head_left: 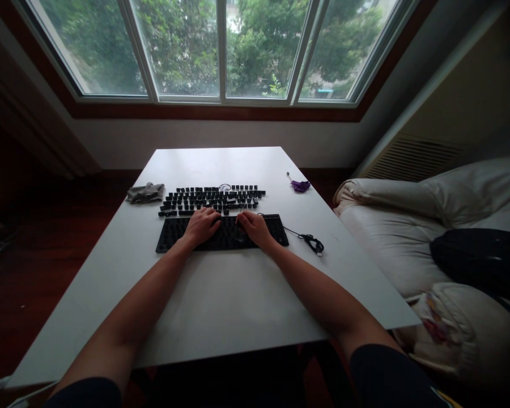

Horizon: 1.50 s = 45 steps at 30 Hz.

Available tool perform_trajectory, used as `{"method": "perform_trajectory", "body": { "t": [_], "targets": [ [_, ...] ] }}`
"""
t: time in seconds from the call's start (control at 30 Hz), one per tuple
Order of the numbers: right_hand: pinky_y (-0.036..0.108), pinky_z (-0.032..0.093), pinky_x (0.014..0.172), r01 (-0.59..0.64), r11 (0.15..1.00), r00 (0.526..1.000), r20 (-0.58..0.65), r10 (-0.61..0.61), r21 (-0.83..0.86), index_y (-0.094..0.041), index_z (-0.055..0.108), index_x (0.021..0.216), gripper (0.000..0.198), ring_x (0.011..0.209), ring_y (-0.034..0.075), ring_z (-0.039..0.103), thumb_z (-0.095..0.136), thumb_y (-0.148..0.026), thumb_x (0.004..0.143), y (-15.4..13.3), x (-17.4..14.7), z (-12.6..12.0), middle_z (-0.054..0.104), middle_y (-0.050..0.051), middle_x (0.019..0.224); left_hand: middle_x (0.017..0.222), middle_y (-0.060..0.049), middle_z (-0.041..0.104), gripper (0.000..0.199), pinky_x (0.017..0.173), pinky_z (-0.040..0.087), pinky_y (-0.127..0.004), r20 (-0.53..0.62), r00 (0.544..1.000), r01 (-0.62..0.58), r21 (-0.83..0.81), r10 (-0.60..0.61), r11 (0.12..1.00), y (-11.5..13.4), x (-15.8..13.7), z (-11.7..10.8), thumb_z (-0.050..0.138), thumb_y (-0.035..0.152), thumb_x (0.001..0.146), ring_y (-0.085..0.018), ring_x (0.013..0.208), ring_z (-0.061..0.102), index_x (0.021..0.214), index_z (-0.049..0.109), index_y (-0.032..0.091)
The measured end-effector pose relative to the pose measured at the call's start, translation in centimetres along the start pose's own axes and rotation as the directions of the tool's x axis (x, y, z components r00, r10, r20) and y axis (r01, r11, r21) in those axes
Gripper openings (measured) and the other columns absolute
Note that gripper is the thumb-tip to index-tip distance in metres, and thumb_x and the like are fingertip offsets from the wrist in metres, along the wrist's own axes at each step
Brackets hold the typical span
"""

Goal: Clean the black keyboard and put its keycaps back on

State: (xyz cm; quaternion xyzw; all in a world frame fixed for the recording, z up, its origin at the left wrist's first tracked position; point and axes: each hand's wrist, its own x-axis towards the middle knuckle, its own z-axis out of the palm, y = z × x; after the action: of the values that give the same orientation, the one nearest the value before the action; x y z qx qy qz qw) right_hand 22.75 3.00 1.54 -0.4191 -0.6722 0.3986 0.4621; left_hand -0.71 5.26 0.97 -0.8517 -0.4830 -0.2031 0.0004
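Note:
A black keyboard (pixel 225 242) lies on the white table with many of its keycaps off. My left hand (pixel 202 225) rests over the keyboard's left half, fingers bent and close together at its far edge; whatever is under the fingers is hidden. Over the right half, my right hand (pixel 255 226) is closed in a pinch above the keys. Thin wire-like lines show near its fingertips, too small to name. Just beyond both hands, loose black keycaps (pixel 199 198) lie in rows, with a small pale ring-shaped thing (pixel 225 187) behind them.
A grey cloth (pixel 145 192) sits at the table's left edge. Towards the right edge are a purple cloth-like item (pixel 300 186) and a coiled black cable (pixel 312 242). A pale sofa (pixel 382 221) with a dark bag (pixel 480 260) stands to the right. A window (pixel 221 51) is ahead.

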Motion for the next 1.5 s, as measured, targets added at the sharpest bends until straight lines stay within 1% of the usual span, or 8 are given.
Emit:
{"method": "perform_trajectory", "body": {
  "t": [0.2,0.5,0.77,0.93,1.1,1.27,1.4,1.5],
  "targets": [
    [0.026,0.037,0.055,0.052,0.989,0.998,0.044,-0.047,-0.138,-0.021,0.061,0.076,0.049,0.055,0.014,0.050,0.047,-0.063,0.097,0.2,0.2,-0.4,0.054,-0.002,0.057,0.114,-0.008,0.067,0.026,0.097,0.045,-0.045,-0.012,1.000,-0.023,-0.004,0.023,1.000,-0.2,0.1,0.0,0.053,0.032,0.097,-0.028,0.109,0.057,0.114,0.070,0.025],
    [0.024,0.034,0.053,0.036,0.991,0.982,0.189,-0.012,-0.126,-0.021,0.061,0.075,0.045,0.053,0.014,0.048,0.051,-0.061,0.094,0.6,0.6,-0.9,0.054,-0.004,0.056,0.113,-0.008,0.067,0.026,0.097,0.045,-0.044,-0.004,1.000,-0.021,-0.010,0.021,1.000,-0.2,0.0,0.0,0.053,0.031,0.097,-0.028,0.108,0.057,0.115,0.070,0.025],
    [0.025,0.033,0.059,0.239,0.958,0.921,0.349,-0.172,-0.158,-0.019,0.062,0.072,0.023,0.060,0.012,0.041,0.059,-0.038,0.086,-0.6,-0.3,-1.0,0.051,-0.003,0.063,0.112,-0.008,0.068,0.025,0.096,0.045,-0.044,-0.018,1.000,-0.025,-0.013,0.025,1.000,-0.3,0.0,0.0,0.053,0.031,0.096,-0.028,0.107,0.056,0.113,0.070,0.025],
    [0.026,0.037,0.064,0.318,0.921,0.920,0.308,-0.242,-0.227,-0.021,0.056,0.070,0.019,0.064,0.014,0.043,0.057,-0.033,0.085,-0.8,-0.8,-0.7,0.051,-0.002,0.067,0.112,-0.008,0.067,0.025,0.096,0.046,-0.045,-0.011,1.000,-0.017,-0.014,0.017,1.000,-0.3,-0.1,-0.1,0.053,0.031,0.096,-0.028,0.107,0.056,0.113,0.070,0.026],
    [0.028,0.036,0.066,0.436,0.839,0.884,0.331,-0.331,-0.325,-0.022,0.054,0.068,0.021,0.064,0.015,0.044,0.057,-0.030,0.087,-0.8,-1.3,-0.3,0.052,0.000,0.069,0.112,-0.008,0.068,0.025,0.097,0.046,-0.044,-0.016,1.000,-0.018,-0.010,0.018,1.000,-0.3,-0.1,-0.1,0.053,0.031,0.097,-0.028,0.107,0.056,0.114,0.070,0.025],
    [0.029,0.035,0.065,0.502,0.768,0.863,0.287,-0.416,-0.398,-0.022,0.055,0.071,0.022,0.063,0.015,0.043,0.055,-0.029,0.091,-0.5,-1.2,-0.2,0.053,0.001,0.070,0.111,-0.008,0.068,0.025,0.096,0.046,-0.044,-0.018,0.999,-0.027,-0.004,0.027,1.000,-0.4,-0.1,0.0,0.053,0.031,0.096,-0.028,0.107,0.056,0.113,0.070,0.025],
    [0.028,0.033,0.062,0.516,0.781,0.854,0.274,-0.442,-0.351,-0.021,0.051,0.069,0.021,0.061,0.013,0.041,0.055,-0.025,0.089,-0.2,-1.0,-0.4,0.049,-0.001,0.067,0.111,-0.008,0.068,0.025,0.094,0.046,-0.044,-0.032,0.998,-0.046,0.009,0.046,0.999,-0.5,-0.1,0.1,0.053,0.032,0.097,-0.028,0.105,0.056,0.113,0.070,0.024],
    [0.027,0.033,0.061,0.464,0.835,0.882,0.235,-0.408,-0.295,-0.021,0.049,0.068,0.021,0.061,0.012,0.041,0.055,-0.023,0.088,-0.2,-0.9,-0.6,0.047,-0.002,0.066,0.111,-0.008,0.068,0.024,0.093,0.046,-0.044,-0.036,0.998,-0.051,0.012,0.051,0.999,-0.6,-0.1,0.2,0.053,0.032,0.097,-0.028,0.105,0.056,0.112,0.070,0.024]
  ]
}}
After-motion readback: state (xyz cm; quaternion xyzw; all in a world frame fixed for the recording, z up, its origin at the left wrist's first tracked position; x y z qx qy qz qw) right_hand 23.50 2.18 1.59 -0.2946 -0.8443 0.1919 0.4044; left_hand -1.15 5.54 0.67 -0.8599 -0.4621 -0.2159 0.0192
